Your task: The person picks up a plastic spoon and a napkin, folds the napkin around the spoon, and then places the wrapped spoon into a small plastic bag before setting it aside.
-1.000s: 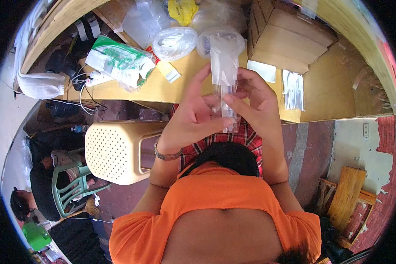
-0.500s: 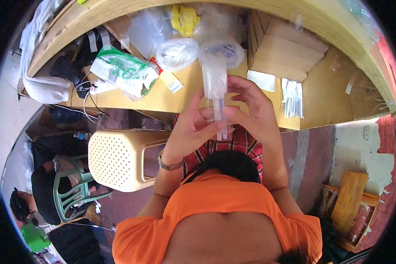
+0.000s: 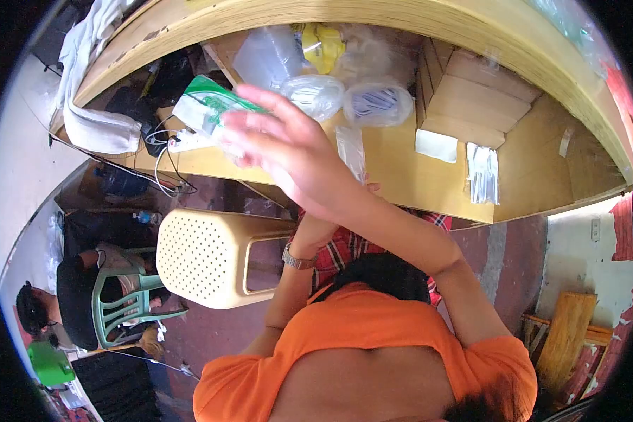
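Observation:
My right hand (image 3: 288, 151) reaches across to the left with its fingers apart, over the green-and-white plastic pack (image 3: 207, 105). It is somewhat blurred, and nothing shows in its grip. Behind the right forearm, my left hand (image 3: 318, 231) is mostly hidden; a few fingertips show at the lower end of a clear plastic bag (image 3: 350, 149), which it holds upright. Beyond the bag lie two clear bags of white items, one on the left (image 3: 313, 97) and one on the right (image 3: 378, 103).
On the desk (image 3: 401, 179) are a white paper (image 3: 436, 145), a bundle of white strips (image 3: 482, 172) and a cardboard box (image 3: 464, 98). A yellow bag (image 3: 322, 46) lies at the back. A beige stool (image 3: 204, 257) stands at left; a person (image 3: 77, 299) sits farther left.
My right hand has left the clear bag and swung across to the left over the green-and-white pack. My left hand is lower and now largely covered by the right forearm. The view has shifted slightly.

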Demonstrator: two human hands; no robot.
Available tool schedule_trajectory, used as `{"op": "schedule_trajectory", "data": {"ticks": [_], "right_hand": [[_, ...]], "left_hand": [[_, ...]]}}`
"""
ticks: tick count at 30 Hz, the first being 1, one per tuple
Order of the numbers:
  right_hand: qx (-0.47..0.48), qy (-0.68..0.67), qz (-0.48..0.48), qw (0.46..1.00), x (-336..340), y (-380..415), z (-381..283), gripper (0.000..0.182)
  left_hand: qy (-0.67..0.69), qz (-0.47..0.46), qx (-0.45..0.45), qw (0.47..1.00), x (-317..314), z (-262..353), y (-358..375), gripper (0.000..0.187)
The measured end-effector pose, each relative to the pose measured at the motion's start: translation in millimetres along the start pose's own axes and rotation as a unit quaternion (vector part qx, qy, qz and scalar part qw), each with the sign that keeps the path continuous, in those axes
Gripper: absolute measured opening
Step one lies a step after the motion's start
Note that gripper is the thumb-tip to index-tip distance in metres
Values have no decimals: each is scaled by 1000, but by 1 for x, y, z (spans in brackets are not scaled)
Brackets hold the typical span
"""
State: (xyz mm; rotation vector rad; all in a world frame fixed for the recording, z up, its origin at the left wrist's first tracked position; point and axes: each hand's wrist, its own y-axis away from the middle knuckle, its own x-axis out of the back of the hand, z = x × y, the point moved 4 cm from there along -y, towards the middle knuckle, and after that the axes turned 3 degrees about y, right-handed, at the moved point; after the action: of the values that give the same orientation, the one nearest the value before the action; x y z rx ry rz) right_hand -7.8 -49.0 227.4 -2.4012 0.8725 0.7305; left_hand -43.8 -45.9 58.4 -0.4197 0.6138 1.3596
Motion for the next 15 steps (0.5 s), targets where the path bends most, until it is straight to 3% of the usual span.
{"op": "schedule_trajectory", "data": {"ticks": [2,5,10,13,15], "right_hand": [[73,-101,53,991,-4,-22,12,66],[95,-110,74,987,-15,-40,7,69],[116,-125,106,980,-24,-52,11,49],[118,-152,107,975,-27,-50,14,37],[131,-174,108,970,-26,-48,13,33]], "left_hand": [[-12,-11,-3,1000,-3,5,2,42],[-92,-6,-47,995,-3,10,9,43],[-139,27,-50,989,8,11,21,44],[-106,-67,-24,992,17,-5,16,53],[-42,-69,-1,997,21,-10,14,53]]}}
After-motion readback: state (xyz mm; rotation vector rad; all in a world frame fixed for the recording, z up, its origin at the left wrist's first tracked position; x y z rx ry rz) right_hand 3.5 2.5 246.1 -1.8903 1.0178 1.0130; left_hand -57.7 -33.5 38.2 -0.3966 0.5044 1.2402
